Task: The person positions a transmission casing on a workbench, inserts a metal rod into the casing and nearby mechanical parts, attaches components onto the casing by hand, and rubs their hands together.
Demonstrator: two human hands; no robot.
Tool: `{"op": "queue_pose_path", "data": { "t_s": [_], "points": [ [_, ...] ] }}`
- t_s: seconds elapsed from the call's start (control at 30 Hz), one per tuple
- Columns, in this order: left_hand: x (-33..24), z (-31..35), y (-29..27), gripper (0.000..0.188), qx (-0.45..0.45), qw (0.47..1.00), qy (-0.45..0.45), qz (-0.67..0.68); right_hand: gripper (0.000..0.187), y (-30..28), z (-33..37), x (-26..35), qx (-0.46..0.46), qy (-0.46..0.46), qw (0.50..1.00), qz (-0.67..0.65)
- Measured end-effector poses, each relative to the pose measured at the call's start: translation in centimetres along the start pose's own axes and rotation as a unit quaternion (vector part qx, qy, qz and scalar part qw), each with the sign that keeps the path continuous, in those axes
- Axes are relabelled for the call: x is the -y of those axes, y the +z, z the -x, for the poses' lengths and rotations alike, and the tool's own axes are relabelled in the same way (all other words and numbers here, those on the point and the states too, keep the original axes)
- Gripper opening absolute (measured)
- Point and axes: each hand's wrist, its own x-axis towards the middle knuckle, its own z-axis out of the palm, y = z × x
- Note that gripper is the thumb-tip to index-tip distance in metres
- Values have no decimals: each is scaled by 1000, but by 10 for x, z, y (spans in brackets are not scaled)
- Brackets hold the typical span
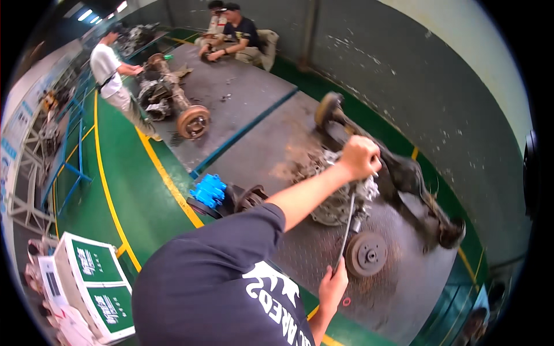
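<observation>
— Which way did the bar run?

— The long metal bar (346, 230) stood steeply, its long axis going from the near end, low in the scene, up and slightly right toward the axle assembly (369, 184) on the dark checker-plate floor (404, 288). The right hand (333, 285) was wrapped shut round its near end. The left hand (359, 157) was closed in a fist at the far end, over the grimy gear housing; what it clenched I couldn't tell.

— And the axle itself?

— It lay from far left to near right, a brake drum (329, 108) at the far end. A loose brake disc (366, 254) lay flat just right of the bar.

— Any containers?

— Green-and-white boxes (95, 282) were stacked near left, closed, contents hidden. A blue part (209, 190) sat left of the axle.
</observation>
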Motion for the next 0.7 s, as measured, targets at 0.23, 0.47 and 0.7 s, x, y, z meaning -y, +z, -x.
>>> {"op": "queue_pose_path", "data": {
  "t_s": [0.23,0.47,0.7],
  "points": [
    [8,0,-12,12,22,998,-47,27,56,53,-12,33,87,70,818,-564],
    [33,-3,-12,18,42,998,-37,0,53,74,-17,42,-195,-20,888,416],
    [22,-2,-6,18,64,996,-47,34,45,81,-1,68,45,22,785,-617]
  ]
}}
